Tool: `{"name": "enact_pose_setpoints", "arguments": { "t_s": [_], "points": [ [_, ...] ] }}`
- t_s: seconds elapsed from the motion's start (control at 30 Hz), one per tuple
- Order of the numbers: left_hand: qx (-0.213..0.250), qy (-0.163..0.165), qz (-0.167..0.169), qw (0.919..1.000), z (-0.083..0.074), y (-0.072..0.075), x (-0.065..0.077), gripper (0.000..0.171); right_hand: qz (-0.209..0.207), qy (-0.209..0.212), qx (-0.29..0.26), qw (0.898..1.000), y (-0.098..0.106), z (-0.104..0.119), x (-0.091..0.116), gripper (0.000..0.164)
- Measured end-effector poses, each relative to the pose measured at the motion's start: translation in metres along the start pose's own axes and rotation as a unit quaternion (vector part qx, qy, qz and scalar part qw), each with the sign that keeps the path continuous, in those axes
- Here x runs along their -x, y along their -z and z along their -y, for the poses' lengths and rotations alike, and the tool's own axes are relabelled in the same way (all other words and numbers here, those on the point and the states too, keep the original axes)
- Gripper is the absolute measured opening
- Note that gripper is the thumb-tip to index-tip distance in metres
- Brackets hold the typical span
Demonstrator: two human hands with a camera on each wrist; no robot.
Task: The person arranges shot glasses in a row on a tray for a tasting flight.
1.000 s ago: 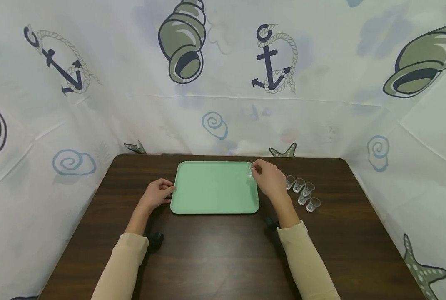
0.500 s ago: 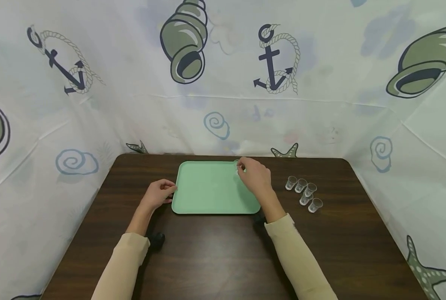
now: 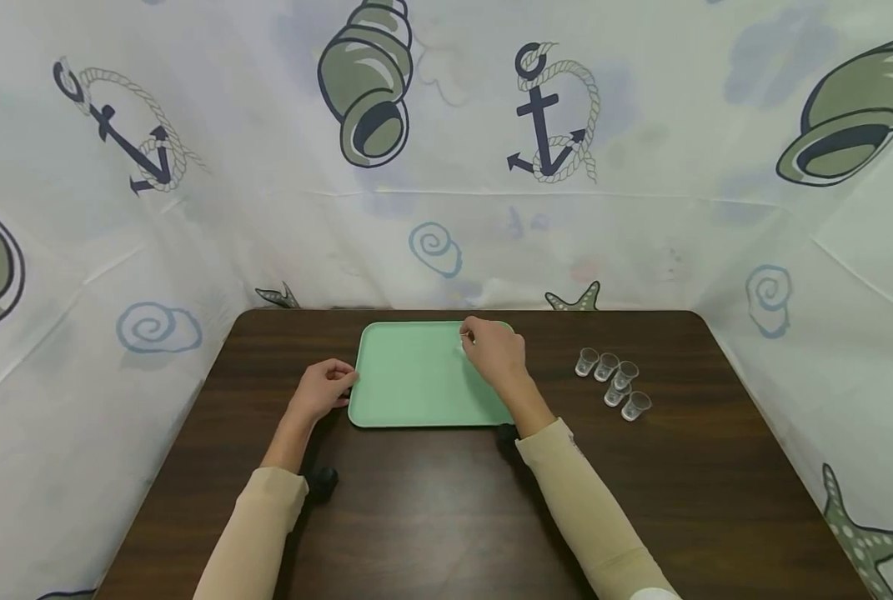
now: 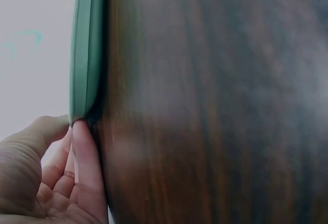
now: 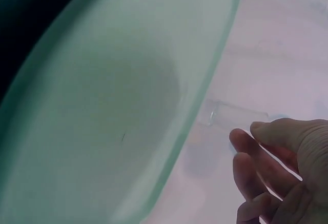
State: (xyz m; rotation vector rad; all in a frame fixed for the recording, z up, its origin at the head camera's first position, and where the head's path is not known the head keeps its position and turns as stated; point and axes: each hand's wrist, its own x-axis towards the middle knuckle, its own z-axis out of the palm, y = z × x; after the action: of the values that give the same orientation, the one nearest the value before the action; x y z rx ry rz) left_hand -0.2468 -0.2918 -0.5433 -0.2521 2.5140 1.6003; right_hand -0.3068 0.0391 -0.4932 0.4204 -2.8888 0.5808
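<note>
- A small clear cup [image 5: 239, 114] is in the right hand [image 3: 494, 348], at the far part of the green tray [image 3: 408, 375] in the head view; whether it touches the tray, one cannot tell.
- The right grip seems to pinch this cup near one end, between thumb and first finger, and the other fingers are bent. The end which looks like the base points to the tray.
- To do this step well, the pinch should be light but sure, since a smooth cup may turn or slip. It is better to have the cup upright and lower it straight, so that its whole base meets the tray before the fingers part.
- The left hand [image 3: 326, 385] pinches the tray's left edge between thumb and fingers. Probably this steadies the tray; it is good only to hold there, without lifting or pulling.
- Five more clear cups [image 3: 624, 375] stand on the worktop [image 3: 416, 508], to the right of the tray and apart from it. They are close together, so the right sleeve [image 3: 589, 508] should pass them with care.
- Behind the worktop hangs a pale cloth [image 3: 641, 242] with printed anchors and shells.
</note>
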Motion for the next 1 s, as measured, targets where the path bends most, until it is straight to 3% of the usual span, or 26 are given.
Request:
{"name": "enact_pose_setpoints", "arguments": {
  "t_s": [0.33, 0.6, 1.0],
  "points": [
    [-0.002, 0.006, -0.002, 1.0000, 0.001, 0.002, 0.001, 0.032, 0.014, 0.013, -0.009, 1.000, -0.010, 0.017, -0.002, 0.019],
    [-0.001, 0.013, -0.019, 0.9997, -0.001, -0.003, 0.002, 0.033, 0.009, 0.018, -0.014, 1.000, -0.019, 0.023, -0.004, 0.019],
    [0.003, 0.010, -0.018, 0.9998, 0.002, -0.001, 0.001, 0.030, 0.014, 0.021, -0.026, 0.999, -0.022, 0.031, -0.003, 0.021]
  ]
}}
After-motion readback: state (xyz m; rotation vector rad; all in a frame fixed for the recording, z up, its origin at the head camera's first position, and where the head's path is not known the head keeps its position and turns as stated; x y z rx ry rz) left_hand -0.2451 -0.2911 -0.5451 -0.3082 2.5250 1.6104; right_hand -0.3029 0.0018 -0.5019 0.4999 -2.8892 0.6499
